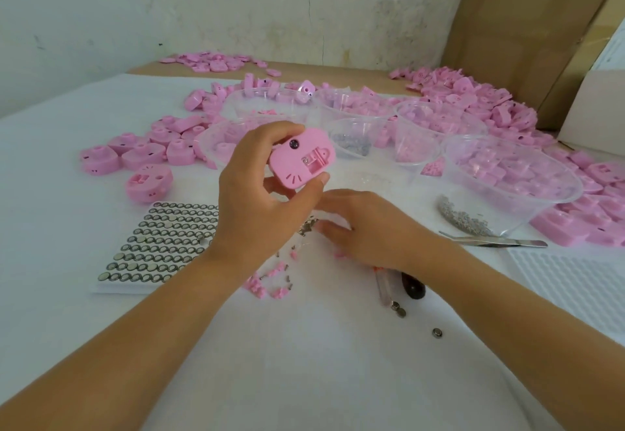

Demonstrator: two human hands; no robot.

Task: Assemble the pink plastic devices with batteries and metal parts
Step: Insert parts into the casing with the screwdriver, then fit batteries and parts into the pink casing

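L hand is up off the desk, thumb + fingers curled round 1 pink device, its open back facing cam. R hand is lower, just below-right of the device, fingertips by small metal parts. Blurred, can't tell if pinching. Battery tray lies left of L wrist.

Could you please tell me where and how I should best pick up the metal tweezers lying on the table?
Probably pinch the tweezers across their two arms near the middle, coming down from above and the near side with the right hand. They lie flat and thin on the cloth, and the clear tub crowds their far side.
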